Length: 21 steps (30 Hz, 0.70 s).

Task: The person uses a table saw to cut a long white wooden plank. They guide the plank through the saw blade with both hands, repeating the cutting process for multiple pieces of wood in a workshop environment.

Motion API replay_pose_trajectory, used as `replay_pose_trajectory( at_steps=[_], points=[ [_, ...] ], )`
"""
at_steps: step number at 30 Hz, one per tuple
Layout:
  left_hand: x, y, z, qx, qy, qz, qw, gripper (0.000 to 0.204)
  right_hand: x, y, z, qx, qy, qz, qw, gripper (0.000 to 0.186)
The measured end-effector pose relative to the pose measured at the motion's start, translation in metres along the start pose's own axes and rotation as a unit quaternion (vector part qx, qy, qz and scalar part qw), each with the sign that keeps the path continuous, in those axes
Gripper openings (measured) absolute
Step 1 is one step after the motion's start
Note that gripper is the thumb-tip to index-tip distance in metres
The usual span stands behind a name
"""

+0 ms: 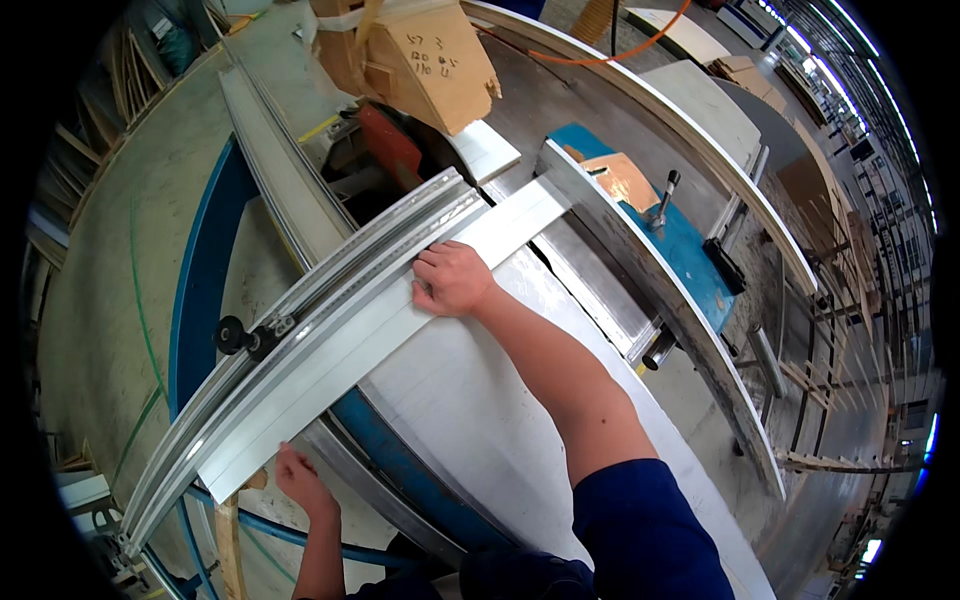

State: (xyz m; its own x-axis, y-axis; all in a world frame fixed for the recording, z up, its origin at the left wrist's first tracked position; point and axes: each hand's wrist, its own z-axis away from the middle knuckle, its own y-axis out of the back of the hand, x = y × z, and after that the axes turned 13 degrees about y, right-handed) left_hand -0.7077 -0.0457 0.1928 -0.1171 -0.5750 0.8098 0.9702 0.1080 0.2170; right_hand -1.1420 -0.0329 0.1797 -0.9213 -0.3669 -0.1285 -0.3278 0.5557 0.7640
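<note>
A long white board (350, 345) lies slantwise along a ribbed metal fence (300, 322) on the saw table. My right hand (453, 279) is closed, its curled fingers pressed on the board beside the fence. At the board's near-left end my left hand (305, 485) is at its lower edge, a fingertip overlapping the edge and the other fingers bent. What those fingers do beneath the edge is partly hidden. The board's far end meets a second, upright rail (600, 215).
Beyond the fence stand a red guard (390, 142) and a marked cardboard piece (430, 65). A black knob clamp (232, 336) sits on the fence. To the right, a lever (665, 198) rises from a blue plate (690, 270). An orange hose (610, 58) hangs at the back.
</note>
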Motion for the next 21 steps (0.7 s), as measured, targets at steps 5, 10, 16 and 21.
replay_pose_trajectory(
  at_steps=[5,10,16,21],
  points=[
    [0.103,-0.13,0.02,-0.108,-0.509,-0.196,0.831,0.016,0.001,0.003,0.004,-0.004,-0.011,0.0,1.0,0.021],
    [0.136,-0.212,-0.03,0.075,-0.505,-0.476,0.716,0.039,0.002,-0.002,-0.003,0.001,-0.008,-0.006,1.0,0.022],
    [0.136,-0.227,-0.033,0.09,-0.497,-0.452,0.735,0.045,0.012,-0.007,-0.003,0.009,-0.006,-0.003,1.0,0.021],
    [0.142,-0.235,-0.045,0.088,-0.475,-0.452,0.75,0.046,0.023,-0.016,-0.01,0.01,-0.005,-0.001,1.0,0.02]
  ],
)
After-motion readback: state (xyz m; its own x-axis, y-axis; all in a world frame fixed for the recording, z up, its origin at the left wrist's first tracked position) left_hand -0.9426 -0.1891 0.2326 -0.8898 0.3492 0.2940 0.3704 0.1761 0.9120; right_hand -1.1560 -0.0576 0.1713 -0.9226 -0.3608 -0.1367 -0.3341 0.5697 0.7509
